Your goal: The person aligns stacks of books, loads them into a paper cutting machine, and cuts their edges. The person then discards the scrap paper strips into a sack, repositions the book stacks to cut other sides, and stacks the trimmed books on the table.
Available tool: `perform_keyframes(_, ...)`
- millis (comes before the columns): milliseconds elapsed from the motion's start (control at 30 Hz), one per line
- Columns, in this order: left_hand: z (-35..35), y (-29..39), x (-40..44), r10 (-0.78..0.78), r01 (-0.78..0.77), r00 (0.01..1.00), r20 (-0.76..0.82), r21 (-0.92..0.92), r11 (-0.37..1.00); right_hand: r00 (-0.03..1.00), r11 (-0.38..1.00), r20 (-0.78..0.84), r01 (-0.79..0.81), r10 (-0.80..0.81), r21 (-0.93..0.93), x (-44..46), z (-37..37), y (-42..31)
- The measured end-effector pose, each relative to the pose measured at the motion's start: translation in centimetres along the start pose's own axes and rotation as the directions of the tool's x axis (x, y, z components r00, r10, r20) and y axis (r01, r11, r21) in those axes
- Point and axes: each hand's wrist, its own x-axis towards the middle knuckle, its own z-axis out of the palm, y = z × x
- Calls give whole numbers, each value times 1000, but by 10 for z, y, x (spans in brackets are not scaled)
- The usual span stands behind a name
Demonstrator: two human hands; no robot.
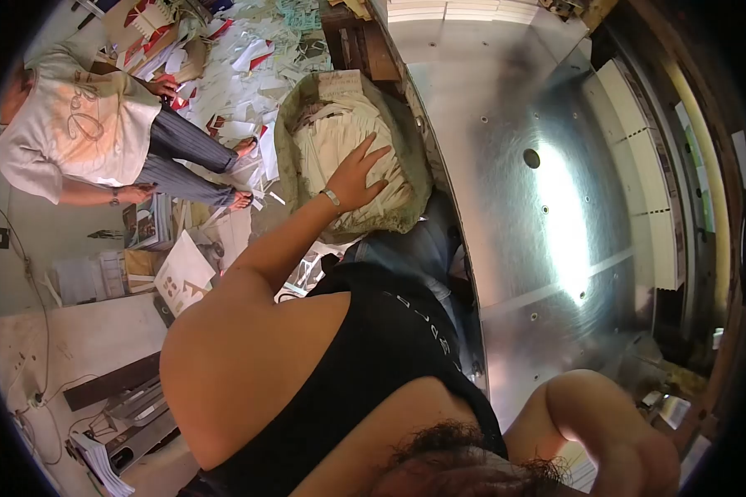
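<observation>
My left hand (358, 176), with a bracelet at the wrist, lies on the pale paper strips (323, 147) that fill a greenish sack (286, 137). Its fingers are spread and closed around nothing. The sack stands against the edge of a metal table (506, 207), with a block of pale material on its far rim. At the lower right my bent right arm shows beside the table, but the hand itself cannot be seen.
Another person (83, 124) in a light shirt and striped trousers stands at the upper left. Paper scraps (257, 99) cover the floor. Stacked books and papers (99, 277) are at the left. Pale stacks (638, 166) line the table's far side.
</observation>
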Motion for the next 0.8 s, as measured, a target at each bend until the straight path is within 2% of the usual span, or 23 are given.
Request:
perform_keyframes(200, 0, 5, 10, 60, -60, 998, 4, -39, 997, 998, 999, -49, -42, 42, 0, -6, -18, -2)
perform_keyframes(233, 1, 3, 1, 44, -44, 999, -1, -50, 998, 995, 997, -59, -82, 82, -3, -13, -20, 2)
perform_keyframes(333, 3, -17, -20, -68, 68, 998, -3, 136, 988, 945, 943, -43, -326, 323, -68, -58, -28, 7)
perform_keyframes(367, -1, -14, -31, -187, 184, 982, -24, 331, 925, 882, 877, -7, -469, 471, -101, -81, -29, 6)
perform_keyframes(400, -10, -6, -44, -302, 290, 951, -64, 514, 807, 802, 801, 60, -585, 595, -126, -109, -18, 4)
perform_keyframes(433, -21, -5, -54, -397, 371, 909, -125, 675, 638, 677, 689, 126, -705, 725, -168, -139, -17, -4)
perform_keyframes(467, -29, -15, -65, -488, 438, 860, -151, 708, 554, 528, 560, 188, -794, 828, -236, -169, -16, -11)
perform_keyframes(500, -35, -28, -78, -568, 492, 803, -178, 735, 466, 327, 394, 241, -858, 914, -329, -199, -27, -21)
perform_keyframes(567, -52, -71, -105, -765, 629, 635, -104, 644, 435, -4, 144, 331, -895, 944, -423, -235, -28, -38)
perform_keyframes(600, -65, -106, -119, -854, 726, 520, 24, 514, 457, -113, 68, 357, -887, 927, -458, -240, -28, -44)
perform_keyframes(633, -70, -156, -142, -862, 811, 492, -123, 426, 402, -217, -4, 380, -872, 899, -490, -244, -25, -49)
perform_keyframes(667, -75, -188, -165, -860, 878, 440, -260, 326, 351, -274, -52, 372, -859, 887, -510, -247, -23, -55)
perform_keyframes(700, -95, -169, -166, -769, 900, 436, -468, 209, 383, -325, -104, 390, -865, 862, -492, -252, -21, -58)
perform_keyframes(733, -110, -163, -163, -673, 872, 459, -581, 148, 467, -364, -155, 366, -858, 857, -490, -258, -22, -57)
perform_keyframes(767, -123, -164, -160, -595, 821, 474, -649, 81, 565, -406, -211, 314, -837, 858, -505, -261, -32, -56)
perform_keyframes(800, -129, -167, -153, -558, 767, 484, -674, 19, 642, -381, -210, 272, -842, 884, -497, -267, -39, -53)
